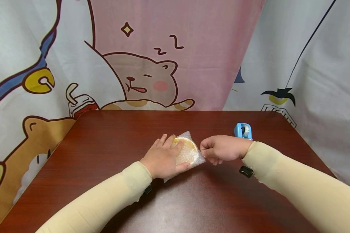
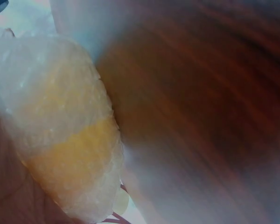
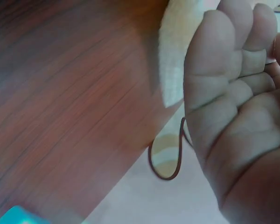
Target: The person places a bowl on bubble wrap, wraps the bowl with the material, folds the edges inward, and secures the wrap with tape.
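Observation:
A flat, round yellow-and-white item in bubble wrap (image 1: 188, 152) lies on the brown table, its wrap folded to pointed corners. Spread over its left side is my left hand (image 1: 164, 157), fingers straight and palm down, hiding part of it. In the left wrist view the bubble wrap (image 2: 70, 135) shows a yellow band through its bubbles. At the right corner of the wrap, my right hand (image 1: 218, 148) pinches the edge between thumb and forefinger. The right wrist view shows its fingers (image 3: 212, 51) curled, with the pale wrapped package (image 3: 175, 51) just past them.
A blue tape dispenser (image 1: 242, 131) with a roll of tape stands behind my right wrist. A small black device (image 1: 246, 171) hangs under the right sleeve cuff. Beyond the far edge of the brown table (image 1: 119, 129) hangs a printed cartoon curtain (image 1: 210, 58).

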Available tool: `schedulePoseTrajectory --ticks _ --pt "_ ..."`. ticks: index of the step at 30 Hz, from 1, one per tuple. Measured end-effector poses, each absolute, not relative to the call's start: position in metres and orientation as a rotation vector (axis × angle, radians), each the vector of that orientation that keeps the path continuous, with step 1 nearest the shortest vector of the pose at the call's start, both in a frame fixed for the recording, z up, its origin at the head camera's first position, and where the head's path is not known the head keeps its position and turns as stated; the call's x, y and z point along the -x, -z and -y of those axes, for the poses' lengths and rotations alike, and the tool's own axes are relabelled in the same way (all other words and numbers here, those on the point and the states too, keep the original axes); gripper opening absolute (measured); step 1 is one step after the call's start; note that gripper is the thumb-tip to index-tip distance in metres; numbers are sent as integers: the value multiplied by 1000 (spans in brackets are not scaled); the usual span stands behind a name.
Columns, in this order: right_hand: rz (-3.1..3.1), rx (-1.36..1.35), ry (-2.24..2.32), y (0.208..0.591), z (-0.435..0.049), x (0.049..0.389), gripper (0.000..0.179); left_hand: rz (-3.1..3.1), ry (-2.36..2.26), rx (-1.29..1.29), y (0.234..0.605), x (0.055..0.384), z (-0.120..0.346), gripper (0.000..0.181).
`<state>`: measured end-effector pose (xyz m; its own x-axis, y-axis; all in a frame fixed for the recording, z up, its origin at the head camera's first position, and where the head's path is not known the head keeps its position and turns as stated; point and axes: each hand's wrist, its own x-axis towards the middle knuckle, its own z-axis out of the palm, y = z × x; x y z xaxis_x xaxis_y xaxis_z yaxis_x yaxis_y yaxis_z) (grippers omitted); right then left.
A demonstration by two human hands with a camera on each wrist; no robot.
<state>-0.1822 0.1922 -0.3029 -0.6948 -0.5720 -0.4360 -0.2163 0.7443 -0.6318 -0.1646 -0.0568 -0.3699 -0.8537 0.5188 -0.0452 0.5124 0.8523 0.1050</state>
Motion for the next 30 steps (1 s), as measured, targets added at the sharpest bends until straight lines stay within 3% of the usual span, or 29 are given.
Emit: schedulePoseTrajectory --ticks 30 --pt "-2333 666 445 305 -135 191 16 -2962 -139 -848 372 166 58 92"
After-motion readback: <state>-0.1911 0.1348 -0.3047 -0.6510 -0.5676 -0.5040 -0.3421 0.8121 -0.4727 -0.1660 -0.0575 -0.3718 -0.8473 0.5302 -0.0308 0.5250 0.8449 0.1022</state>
